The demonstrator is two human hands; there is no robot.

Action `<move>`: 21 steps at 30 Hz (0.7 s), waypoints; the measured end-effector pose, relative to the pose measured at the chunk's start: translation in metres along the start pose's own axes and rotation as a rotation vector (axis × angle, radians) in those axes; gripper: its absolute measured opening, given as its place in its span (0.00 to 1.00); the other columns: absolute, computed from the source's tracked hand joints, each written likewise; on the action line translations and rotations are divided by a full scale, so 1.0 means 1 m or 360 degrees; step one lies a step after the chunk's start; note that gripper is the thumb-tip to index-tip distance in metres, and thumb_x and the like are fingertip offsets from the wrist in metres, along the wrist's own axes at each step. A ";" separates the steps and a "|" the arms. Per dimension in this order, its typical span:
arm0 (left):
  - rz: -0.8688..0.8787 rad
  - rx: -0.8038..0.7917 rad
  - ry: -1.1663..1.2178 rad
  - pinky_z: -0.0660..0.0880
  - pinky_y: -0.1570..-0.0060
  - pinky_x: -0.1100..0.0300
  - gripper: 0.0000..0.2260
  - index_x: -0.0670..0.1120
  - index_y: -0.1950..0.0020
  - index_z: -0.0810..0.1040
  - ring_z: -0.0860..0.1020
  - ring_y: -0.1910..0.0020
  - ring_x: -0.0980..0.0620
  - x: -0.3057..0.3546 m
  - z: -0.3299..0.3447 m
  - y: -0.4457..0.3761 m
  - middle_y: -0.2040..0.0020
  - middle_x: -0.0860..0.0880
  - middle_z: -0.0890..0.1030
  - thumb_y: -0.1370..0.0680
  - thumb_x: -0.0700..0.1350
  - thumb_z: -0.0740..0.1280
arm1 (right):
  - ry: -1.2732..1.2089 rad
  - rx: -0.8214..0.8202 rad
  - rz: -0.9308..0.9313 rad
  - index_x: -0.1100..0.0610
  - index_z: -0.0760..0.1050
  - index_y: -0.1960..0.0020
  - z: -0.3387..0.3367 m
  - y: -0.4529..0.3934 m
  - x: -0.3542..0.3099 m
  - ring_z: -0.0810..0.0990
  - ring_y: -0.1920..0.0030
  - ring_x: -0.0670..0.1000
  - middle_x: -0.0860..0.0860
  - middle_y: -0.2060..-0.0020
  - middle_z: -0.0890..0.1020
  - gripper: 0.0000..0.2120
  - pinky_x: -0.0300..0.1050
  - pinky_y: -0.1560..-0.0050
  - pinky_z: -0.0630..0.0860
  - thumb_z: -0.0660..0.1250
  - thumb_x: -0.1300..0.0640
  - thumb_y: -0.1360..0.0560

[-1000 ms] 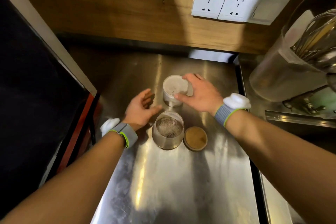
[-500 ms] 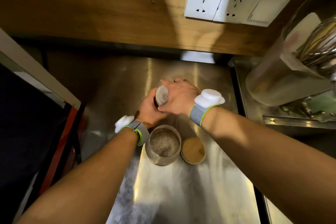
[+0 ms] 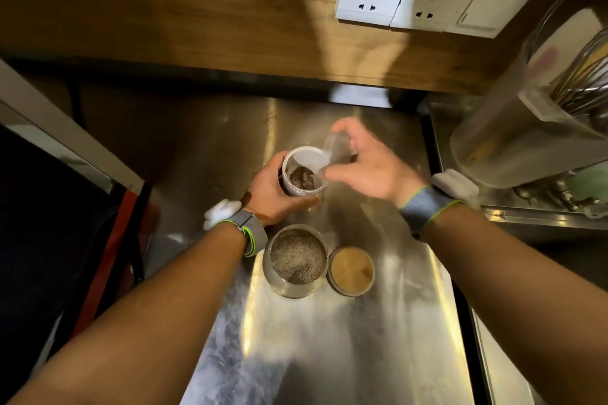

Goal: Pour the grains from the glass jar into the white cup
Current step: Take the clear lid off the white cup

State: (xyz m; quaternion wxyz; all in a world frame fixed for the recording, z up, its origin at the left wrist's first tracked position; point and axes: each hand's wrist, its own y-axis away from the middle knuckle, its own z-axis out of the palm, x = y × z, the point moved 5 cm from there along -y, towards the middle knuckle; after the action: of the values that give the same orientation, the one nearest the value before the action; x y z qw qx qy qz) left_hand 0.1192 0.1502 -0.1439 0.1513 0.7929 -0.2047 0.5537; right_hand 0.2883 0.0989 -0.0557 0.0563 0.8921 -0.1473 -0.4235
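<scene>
- Steel countertop [image 3: 345, 339], brushed and glaring, seen from the head camera; its near edge is cut off by the frame.
- The left hand [image 3: 268, 192] is wrapped around a white cup [image 3: 301, 173] with dark grains inside; fingers hide the cup's lower wall.
- The right hand [image 3: 368, 159] pinches a translucent lid [image 3: 324, 154], blurred, tilted over the cup's rim.
- The glass jar [image 3: 295, 260], round and open, stands on the counter nearer the person, holding speckled grains.
- A round wooden lid [image 3: 351, 270] lies just beside the jar.
</scene>
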 end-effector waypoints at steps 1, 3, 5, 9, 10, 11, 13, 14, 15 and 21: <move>-0.0009 -0.0005 -0.0003 0.70 0.53 0.77 0.35 0.55 0.38 0.72 0.77 0.51 0.72 -0.001 0.000 0.000 0.48 0.62 0.81 0.39 0.41 0.85 | -0.0098 0.0014 0.0002 0.45 0.68 0.43 -0.002 0.004 0.009 0.77 0.57 0.47 0.47 0.54 0.79 0.28 0.36 0.59 0.73 0.77 0.49 0.38; -0.0019 -0.0020 -0.0023 0.70 0.52 0.77 0.35 0.56 0.38 0.72 0.77 0.50 0.73 -0.001 0.001 -0.001 0.48 0.62 0.80 0.38 0.42 0.85 | -0.0225 0.0050 0.0002 0.51 0.67 0.47 -0.002 0.012 0.028 0.78 0.56 0.54 0.54 0.55 0.82 0.27 0.48 0.55 0.76 0.80 0.51 0.38; -0.0023 -0.0029 -0.0050 0.69 0.52 0.78 0.35 0.55 0.37 0.72 0.76 0.50 0.74 -0.001 0.000 -0.001 0.47 0.63 0.80 0.38 0.43 0.85 | -0.0205 0.0110 0.0001 0.54 0.66 0.48 0.001 0.018 0.045 0.78 0.54 0.59 0.56 0.55 0.80 0.29 0.50 0.54 0.75 0.81 0.51 0.38; -0.0038 -0.0054 -0.0079 0.69 0.52 0.79 0.36 0.54 0.35 0.71 0.75 0.49 0.74 -0.002 -0.001 -0.001 0.46 0.62 0.79 0.38 0.43 0.85 | -0.0128 0.0133 0.0079 0.53 0.65 0.48 0.011 0.026 0.073 0.79 0.55 0.58 0.52 0.56 0.79 0.32 0.54 0.57 0.80 0.82 0.49 0.42; -0.0038 -0.0057 -0.0088 0.69 0.51 0.78 0.36 0.54 0.35 0.71 0.76 0.49 0.74 -0.002 -0.001 -0.001 0.46 0.62 0.79 0.37 0.43 0.84 | -0.0100 0.0134 0.0056 0.52 0.65 0.49 0.013 0.028 0.079 0.79 0.55 0.55 0.49 0.56 0.79 0.33 0.49 0.59 0.81 0.83 0.49 0.42; -0.0041 -0.0060 -0.0098 0.69 0.50 0.77 0.36 0.54 0.34 0.71 0.76 0.48 0.72 -0.001 -0.001 -0.001 0.46 0.62 0.79 0.37 0.43 0.84 | -0.0072 0.0137 0.0030 0.51 0.64 0.49 0.016 0.029 0.084 0.79 0.56 0.51 0.45 0.56 0.78 0.33 0.42 0.62 0.80 0.83 0.48 0.43; -0.0049 -0.0070 -0.0109 0.71 0.49 0.75 0.36 0.53 0.34 0.71 0.76 0.45 0.68 -0.001 0.000 -0.001 0.45 0.59 0.80 0.36 0.44 0.84 | -0.0095 0.0150 0.0030 0.48 0.65 0.47 0.019 0.031 0.093 0.78 0.55 0.49 0.43 0.54 0.77 0.34 0.35 0.61 0.77 0.83 0.48 0.43; -0.0055 -0.0073 -0.0110 0.71 0.48 0.74 0.36 0.54 0.33 0.71 0.76 0.45 0.67 -0.001 0.000 -0.001 0.44 0.59 0.80 0.36 0.45 0.84 | -0.0120 0.0145 0.0041 0.48 0.66 0.43 0.021 0.030 0.098 0.79 0.52 0.49 0.43 0.51 0.78 0.36 0.36 0.57 0.77 0.84 0.49 0.43; -0.0059 -0.0075 -0.0110 0.71 0.48 0.74 0.36 0.55 0.34 0.71 0.76 0.44 0.67 -0.001 0.000 -0.001 0.44 0.59 0.80 0.36 0.45 0.84 | -0.0120 0.0127 0.0048 0.46 0.66 0.38 0.022 0.030 0.101 0.78 0.47 0.49 0.43 0.46 0.77 0.40 0.35 0.52 0.76 0.84 0.48 0.43; -0.0082 -0.0074 -0.0117 0.73 0.46 0.68 0.36 0.57 0.34 0.70 0.77 0.43 0.66 -0.001 0.000 0.000 0.44 0.61 0.80 0.37 0.47 0.84 | 0.0214 0.0023 0.0096 0.44 0.56 0.23 0.033 0.034 0.117 0.68 0.29 0.53 0.48 0.27 0.69 0.51 0.54 0.29 0.67 0.78 0.38 0.39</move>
State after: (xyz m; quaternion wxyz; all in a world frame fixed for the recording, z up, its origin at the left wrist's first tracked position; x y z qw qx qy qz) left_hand 0.1190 0.1504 -0.1452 0.1762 0.8140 -0.2023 0.5152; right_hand 0.3255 0.0309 -0.1560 0.0724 0.9141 -0.1731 -0.3595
